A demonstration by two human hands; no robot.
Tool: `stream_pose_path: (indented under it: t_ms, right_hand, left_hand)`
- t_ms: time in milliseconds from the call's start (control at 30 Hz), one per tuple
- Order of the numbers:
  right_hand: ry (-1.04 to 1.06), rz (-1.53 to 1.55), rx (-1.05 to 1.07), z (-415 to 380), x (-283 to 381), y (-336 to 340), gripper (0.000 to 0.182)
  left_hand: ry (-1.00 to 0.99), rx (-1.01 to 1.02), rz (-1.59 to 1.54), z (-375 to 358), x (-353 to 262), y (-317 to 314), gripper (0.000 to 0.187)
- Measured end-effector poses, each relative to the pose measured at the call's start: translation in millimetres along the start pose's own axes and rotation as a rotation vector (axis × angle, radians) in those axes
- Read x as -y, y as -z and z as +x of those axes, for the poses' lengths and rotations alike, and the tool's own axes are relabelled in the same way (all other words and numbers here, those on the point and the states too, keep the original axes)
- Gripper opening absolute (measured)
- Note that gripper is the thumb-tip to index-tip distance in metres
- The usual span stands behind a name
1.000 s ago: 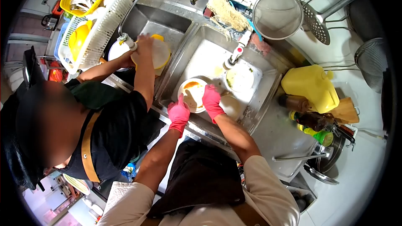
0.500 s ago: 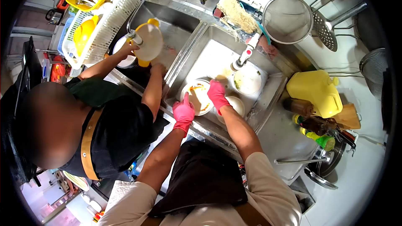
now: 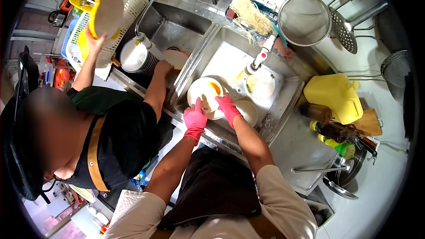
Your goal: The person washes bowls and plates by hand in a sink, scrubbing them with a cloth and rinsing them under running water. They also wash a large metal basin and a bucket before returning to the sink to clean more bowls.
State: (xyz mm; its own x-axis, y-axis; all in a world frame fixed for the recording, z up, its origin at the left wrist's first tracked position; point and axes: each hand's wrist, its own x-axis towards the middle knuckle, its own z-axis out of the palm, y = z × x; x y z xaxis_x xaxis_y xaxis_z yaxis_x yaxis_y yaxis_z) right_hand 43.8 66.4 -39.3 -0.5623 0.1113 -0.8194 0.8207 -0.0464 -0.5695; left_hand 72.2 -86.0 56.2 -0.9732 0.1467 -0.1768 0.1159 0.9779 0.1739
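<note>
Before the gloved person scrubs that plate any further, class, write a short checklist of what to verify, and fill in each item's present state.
1. Left hand grips the plate at its rim: ok.
2. Right hand is on the plate: ok.
3. Plate is over the sink, not the counter: ok.
4. Plate is clean: not ok, orange sauce shows.
5. Tap is running: cannot tell.
6. Co-worker's hand is clear of this sink: ok.
</note>
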Motion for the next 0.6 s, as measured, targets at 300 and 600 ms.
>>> stream_pose_path:
  t_ms: [300, 600]
  right_hand:
    - [-0.130, 0.164, -0.281, 22, 29, 105, 0.029]
    - [0.250, -0.675, -0.354, 131, -20, 118, 0.023]
  left_hand:
    - [-0.007, -0.099, -0.155, 1, -2, 6, 0.056]
    - [0.023, -0.014, -0.087, 3, -4, 12, 0.056]
